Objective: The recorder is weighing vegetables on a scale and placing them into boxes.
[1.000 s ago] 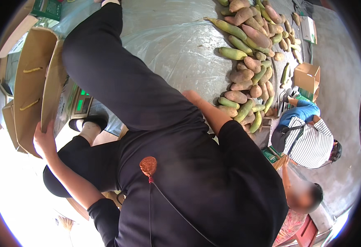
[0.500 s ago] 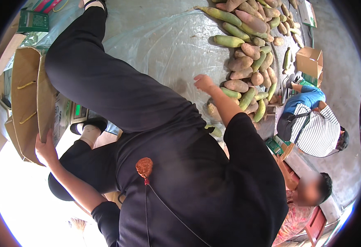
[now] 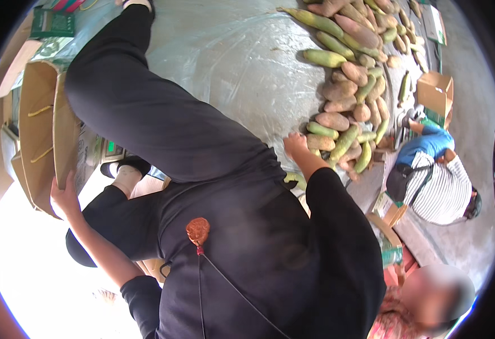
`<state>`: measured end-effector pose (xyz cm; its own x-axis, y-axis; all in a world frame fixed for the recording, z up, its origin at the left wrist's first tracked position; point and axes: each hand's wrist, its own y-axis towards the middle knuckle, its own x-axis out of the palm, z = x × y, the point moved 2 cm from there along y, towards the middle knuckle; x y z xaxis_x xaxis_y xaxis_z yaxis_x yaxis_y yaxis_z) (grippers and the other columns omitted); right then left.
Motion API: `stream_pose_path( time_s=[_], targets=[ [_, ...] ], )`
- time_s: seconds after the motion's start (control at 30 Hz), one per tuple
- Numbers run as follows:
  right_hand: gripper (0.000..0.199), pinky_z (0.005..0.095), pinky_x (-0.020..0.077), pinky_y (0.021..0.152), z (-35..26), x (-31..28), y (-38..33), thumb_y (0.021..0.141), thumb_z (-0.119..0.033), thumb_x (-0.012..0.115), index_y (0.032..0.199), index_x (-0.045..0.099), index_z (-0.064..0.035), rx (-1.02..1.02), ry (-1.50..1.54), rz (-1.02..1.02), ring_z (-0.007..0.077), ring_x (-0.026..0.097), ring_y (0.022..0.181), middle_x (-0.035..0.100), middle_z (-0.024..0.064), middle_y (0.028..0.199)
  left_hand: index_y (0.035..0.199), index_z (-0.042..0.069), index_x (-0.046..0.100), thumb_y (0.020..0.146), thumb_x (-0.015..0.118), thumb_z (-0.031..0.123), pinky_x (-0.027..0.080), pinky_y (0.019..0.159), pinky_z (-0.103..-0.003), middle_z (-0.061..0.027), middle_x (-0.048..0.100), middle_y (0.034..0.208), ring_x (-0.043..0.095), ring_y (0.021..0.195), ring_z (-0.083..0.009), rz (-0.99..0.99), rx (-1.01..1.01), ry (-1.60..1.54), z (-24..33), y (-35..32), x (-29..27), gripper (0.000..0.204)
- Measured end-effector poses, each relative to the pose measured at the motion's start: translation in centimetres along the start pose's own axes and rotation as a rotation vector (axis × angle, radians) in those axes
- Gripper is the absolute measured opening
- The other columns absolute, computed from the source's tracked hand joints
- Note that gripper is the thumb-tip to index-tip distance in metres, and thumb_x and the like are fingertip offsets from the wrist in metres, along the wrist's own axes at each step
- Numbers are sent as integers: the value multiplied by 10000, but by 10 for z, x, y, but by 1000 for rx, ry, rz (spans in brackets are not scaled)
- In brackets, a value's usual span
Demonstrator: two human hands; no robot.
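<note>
At the left, my left hand grips the near edge of an open brown cardboard box with yellow cord handles. My right hand hovers by the near left end of a heap of produce, its fingers curled; whether anything is in them is hidden. In the heap, brownish-pink tubers like sweet potatoes lie mixed with long green vegetables like radishes. Beside the box, partly behind my leg, stands a scale with a lit green display.
Clear plastic sheeting covers the floor before me. On the right, a person in a striped shirt bends near an open carton. Another person in a patterned top is at the lower right. A green box lies at the upper left.
My right hand has moved right and nearer to me, its fingers more curled. My left hand stays on the box edge. The person at the lower right has shifted, with a carton before them.
</note>
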<state>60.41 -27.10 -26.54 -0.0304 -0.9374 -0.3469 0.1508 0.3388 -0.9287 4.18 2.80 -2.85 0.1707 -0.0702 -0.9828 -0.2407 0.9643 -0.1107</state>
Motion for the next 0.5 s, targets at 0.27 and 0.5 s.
stream_pose_path(
  time_s=[0.27,0.5],
  targets=[
    [316,463,359,968,6,54,7,883,-230,505,1167,633,-178,-63,-121,-107,215,456,1199,524,20,1255,1003,60,662,783,666,330,481,729,-358,-135,675,844,650,800,-295,-25,-22,52,24,-4,-1,348],
    [298,425,433,923,8,60,15,881,-184,490,1135,641,-144,-48,-115,-60,275,485,1184,524,71,1226,1020,45,652,776,682,346,485,745,-377,-169,670,892,647,826,-310,-16,-86,71,15,-3,0,388]
  ],
)
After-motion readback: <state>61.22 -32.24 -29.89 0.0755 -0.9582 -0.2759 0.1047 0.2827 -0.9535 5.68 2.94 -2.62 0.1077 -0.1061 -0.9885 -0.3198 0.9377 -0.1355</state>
